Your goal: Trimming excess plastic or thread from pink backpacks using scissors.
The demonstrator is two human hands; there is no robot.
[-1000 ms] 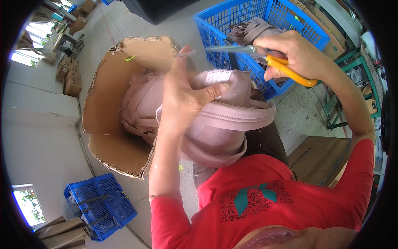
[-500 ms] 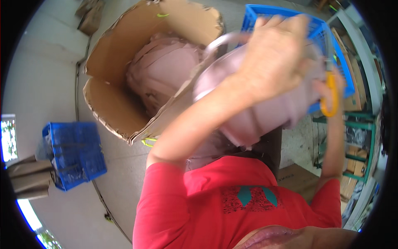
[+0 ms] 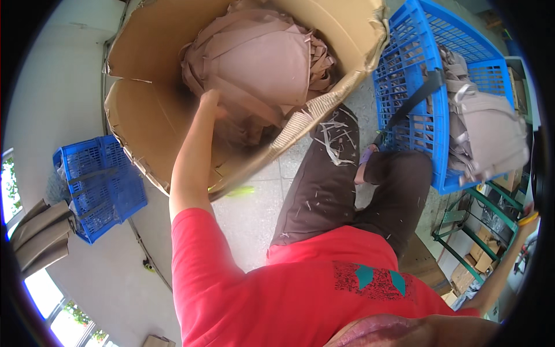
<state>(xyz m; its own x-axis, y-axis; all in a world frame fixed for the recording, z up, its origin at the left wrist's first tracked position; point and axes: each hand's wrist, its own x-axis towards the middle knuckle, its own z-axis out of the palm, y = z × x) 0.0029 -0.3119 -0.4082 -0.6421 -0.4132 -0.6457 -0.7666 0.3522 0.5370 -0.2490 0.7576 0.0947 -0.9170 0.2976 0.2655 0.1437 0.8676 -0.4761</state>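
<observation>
My left hand (image 3: 213,104) reaches into a large open cardboard box (image 3: 151,127), at the left side of a bundle of dusty-pink fabric pieces with straps (image 3: 260,63). It touches or nearly touches a loose strap there; its fingers are smeared by motion and partly hidden. At the far right edge of the view, my right hand (image 3: 525,226) is closed round the orange handle of a cutting tool, likely scissors (image 3: 528,218); its blades do not show. A pink fabric piece (image 3: 491,127) hangs over the near side of a blue plastic crate (image 3: 440,127) that holds more of them.
Another blue crate (image 3: 107,188) stands at the left by the wall, beside folded brown cardboard (image 3: 43,237). My legs (image 3: 324,185) are between box and right crate, with thread scraps on the trousers. A green metal rack (image 3: 491,222) with cartons stands at the right.
The pink fabric piece has gone from my hands to the right crate. My left hand has moved left into the box, my right hand out to the right edge. The view has shifted.
</observation>
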